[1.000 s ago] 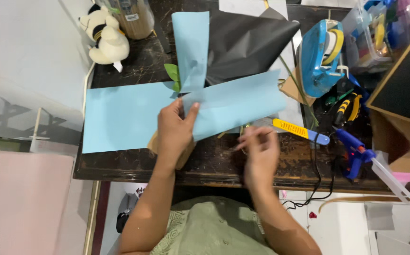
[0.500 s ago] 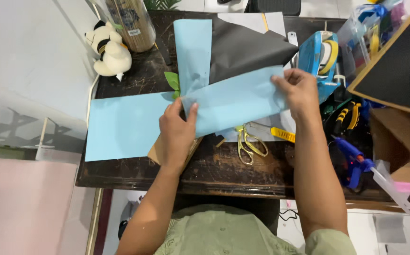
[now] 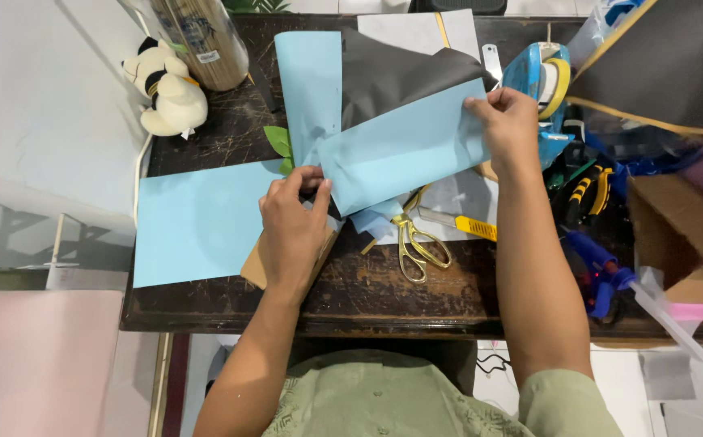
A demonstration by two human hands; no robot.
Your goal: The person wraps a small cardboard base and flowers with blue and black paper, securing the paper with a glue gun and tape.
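scissors (image 3: 418,243) now uncovered — both hands, left (image 3: 295,222) and right (image 3: 509,121), pinching blue paper (image 3: 404,150).

- Paper sheets (image 3: 400,154) fan across the tabletop (image 3: 367,299).
- Scissors (image 3: 416,239) lie just in front of them.
- Plush toy (image 3: 165,89) sits behind, at left.
- Tape dispenser (image 3: 541,81) stands at right.

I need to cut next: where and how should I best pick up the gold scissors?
Grip the gold scissors at the finger loops, coming from the near table edge: the loops point toward you and lie bare on the wood, while the blades run up under the light-blue paper.
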